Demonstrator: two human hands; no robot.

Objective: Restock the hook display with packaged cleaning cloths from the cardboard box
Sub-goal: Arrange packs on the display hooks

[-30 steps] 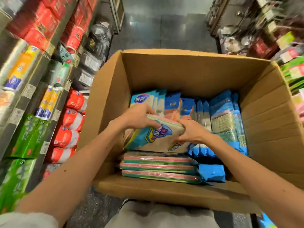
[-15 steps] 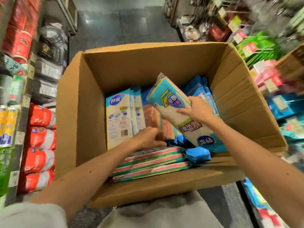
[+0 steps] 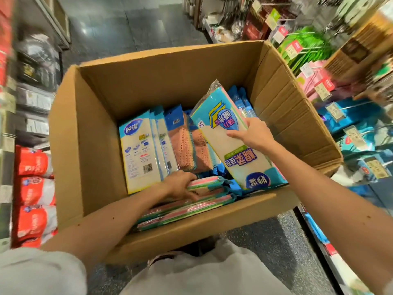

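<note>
An open cardboard box point(image 3: 89, 158) stands on the aisle floor in front of me. My right hand point(image 3: 253, 135) grips a blue and white pack of cleaning cloths point(image 3: 229, 135), tilted and raised above the box's right side. Low in the box's near side, my left hand point(image 3: 180, 185) curls round the top pack of a flat pink and green stack point(image 3: 204, 206). Upright white and blue cloth packs point(image 3: 140, 152) and orange cloth packs point(image 3: 187, 150) stand behind it. The hook display point(image 3: 338, 111) with hanging packs and price tags is at the right, blurred.
Shelves with red and white bags point(image 3: 32, 194) line the left side. More shelving with dark goods point(image 3: 36, 64) runs back on the left. Grey tiled floor point(image 3: 131, 24) stretches beyond the box. My light trousers point(image 3: 202, 271) fill the bottom.
My right hand has lifted the blue and white pack out of the stack and toward the right. My left hand let go of it and dropped onto the pink and green stack. The view has swung right.
</note>
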